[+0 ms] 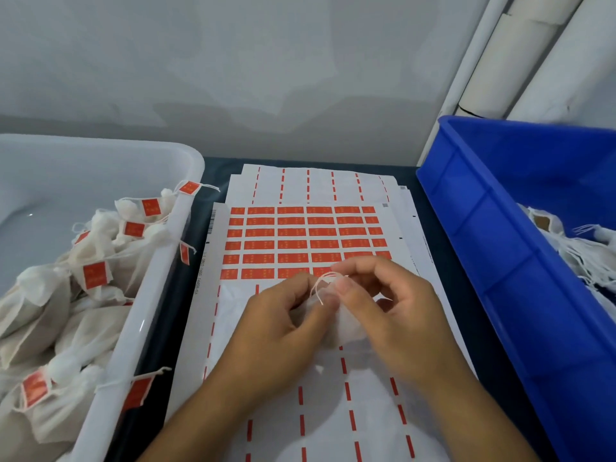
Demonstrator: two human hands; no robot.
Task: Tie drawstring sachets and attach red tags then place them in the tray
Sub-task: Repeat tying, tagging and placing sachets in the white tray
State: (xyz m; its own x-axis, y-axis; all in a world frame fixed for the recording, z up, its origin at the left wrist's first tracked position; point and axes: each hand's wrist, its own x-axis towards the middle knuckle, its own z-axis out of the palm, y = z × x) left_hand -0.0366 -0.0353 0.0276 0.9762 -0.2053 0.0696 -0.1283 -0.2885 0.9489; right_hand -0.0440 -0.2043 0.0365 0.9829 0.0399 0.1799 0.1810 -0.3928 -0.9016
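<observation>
A small white drawstring sachet [346,325] lies between my hands over the sticker sheet [300,241]. My left hand [280,328] grips the sachet's neck from the left. My right hand [396,308] pinches its white drawstring [321,286], which loops up between my thumbs. The sheet carries rows of red tags [293,233] just beyond my fingers. The white tray [156,285] on the left holds several tied sachets with red tags [96,275]; a few tags hang over its rim.
A blue bin [500,248] on the right holds several untied white sachets [580,248]. Spent backing sheets with red dashed strips lie under my forearms. A grey wall and white pipes [520,61] stand behind the dark table.
</observation>
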